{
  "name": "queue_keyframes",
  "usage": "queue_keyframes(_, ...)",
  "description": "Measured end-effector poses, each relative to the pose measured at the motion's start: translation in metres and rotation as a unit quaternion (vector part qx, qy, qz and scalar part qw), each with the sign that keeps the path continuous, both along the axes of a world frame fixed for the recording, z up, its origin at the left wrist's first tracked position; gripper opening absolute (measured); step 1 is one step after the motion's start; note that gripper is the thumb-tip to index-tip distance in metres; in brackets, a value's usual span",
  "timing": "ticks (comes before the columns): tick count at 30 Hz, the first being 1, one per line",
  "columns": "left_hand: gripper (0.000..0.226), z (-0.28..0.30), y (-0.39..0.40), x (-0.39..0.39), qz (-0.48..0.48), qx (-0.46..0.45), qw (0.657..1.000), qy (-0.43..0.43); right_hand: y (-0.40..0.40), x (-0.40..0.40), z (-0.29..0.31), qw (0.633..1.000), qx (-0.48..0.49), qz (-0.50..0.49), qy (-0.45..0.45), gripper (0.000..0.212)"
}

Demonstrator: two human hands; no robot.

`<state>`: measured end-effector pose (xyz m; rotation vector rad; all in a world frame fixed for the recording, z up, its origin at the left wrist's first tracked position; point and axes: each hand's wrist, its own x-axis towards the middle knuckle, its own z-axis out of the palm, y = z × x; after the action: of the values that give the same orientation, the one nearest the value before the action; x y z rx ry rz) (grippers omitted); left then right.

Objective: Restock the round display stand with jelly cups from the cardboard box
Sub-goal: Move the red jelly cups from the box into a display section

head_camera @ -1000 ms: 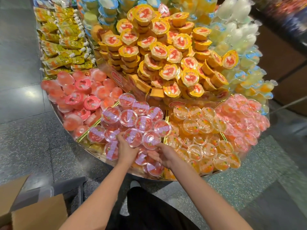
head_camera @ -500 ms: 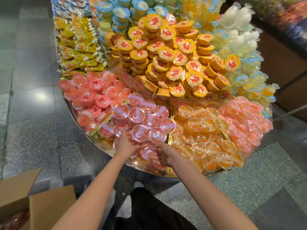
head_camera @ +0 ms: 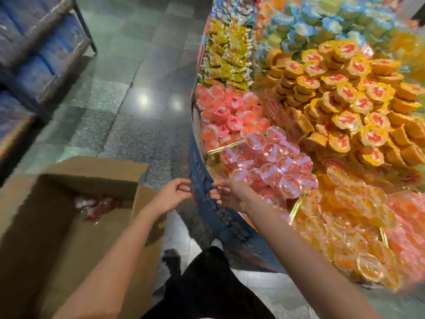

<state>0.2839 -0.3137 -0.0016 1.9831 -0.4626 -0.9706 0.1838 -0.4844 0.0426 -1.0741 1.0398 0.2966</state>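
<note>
Our left hand (head_camera: 171, 197) hangs at the frame's centre with loosely curled fingers, holding nothing; our right hand (head_camera: 226, 194), just beside it at the round display stand (head_camera: 202, 180) rim, is likewise relaxed and empty. Both look free for another load, we judge. The cardboard box (head_camera: 69, 203) stands open at lower left, with jelly cups (head_camera: 96, 207) inside. Stocked pink-lidded cups (head_camera: 273, 162) fill the compartment right of our hands.

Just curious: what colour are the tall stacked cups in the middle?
Orange cups with yellow-and-red lids, head view.
</note>
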Motion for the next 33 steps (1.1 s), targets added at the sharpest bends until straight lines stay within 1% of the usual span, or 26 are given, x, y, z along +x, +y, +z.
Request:
queue_keyframes(2, 0.04, -0.001, 0.041, 0.004, 0.049, -0.003, 0.999, -0.001, 0.028, 0.019, 0.001, 0.999, -0.002, 0.049, -0.01, 0.014)
queue_keyframes(5, 0.038, -0.004, 0.101, 0.002, 0.118, -0.011, 0.993, 0.0, 0.073, 0.046, 0.001, 0.993, -0.003, 0.117, -0.018, 0.02)
queue_keyframes(8, 0.034, -0.014, 0.155, -0.006, 0.182, 0.007, 0.983, 0.002, 0.121, 0.07, -0.001, 0.982, -0.004, 0.189, -0.018, 0.018)
queue_keyframes(10, 0.037, -0.018, 0.184, -0.014, 0.227, 0.022, 0.974, 0.002, 0.15, 0.084, -0.003, 0.969, -0.009, 0.248, -0.017, 0.014)
queue_keyframes(11, 0.038, -0.021, 0.197, -0.017, 0.249, 0.028, 0.968, -0.004, 0.163, 0.091, -0.004, 0.96, -0.013, 0.28, -0.016, 0.015)
queue_keyframes(14, 0.034, -0.028, 0.23, -0.03, 0.303, 0.042, 0.952, 0.017, 0.196, 0.111, -0.015, 0.923, -0.051, 0.38, -0.002, 0.029)
queue_keyframes(17, 0.032, -0.04, 0.249, -0.038, 0.345, 0.04, 0.937, 0.044, 0.222, 0.129, -0.037, 0.897, -0.076, 0.434, 0.03, 0.034)
queue_keyframes(19, 0.03, -0.049, 0.258, -0.039, 0.38, 0.039, 0.922, 0.056, 0.237, 0.145, -0.059, 0.89, -0.06, 0.447, 0.059, 0.037)
queue_keyframes(21, 0.029, -0.062, 0.263, -0.038, 0.429, 0.042, 0.899, 0.073, 0.251, 0.164, -0.085, 0.891, -0.042, 0.444, 0.082, 0.042)
queue_keyframes(26, 0.033, -0.102, 0.264, -0.03, 0.55, 0.051, 0.826, 0.109, 0.28, 0.213, -0.156, 0.896, -0.035, 0.423, 0.13, 0.044)
queue_keyframes(29, 0.029, -0.121, 0.263, -0.025, 0.586, 0.048, 0.799, 0.13, 0.293, 0.233, -0.189, 0.894, -0.049, 0.412, 0.168, 0.045)
queue_keyframes(33, 0.031, -0.141, 0.26, -0.023, 0.627, 0.049, 0.762, 0.154, 0.308, 0.257, -0.231, 0.893, -0.043, 0.399, 0.203, 0.062)
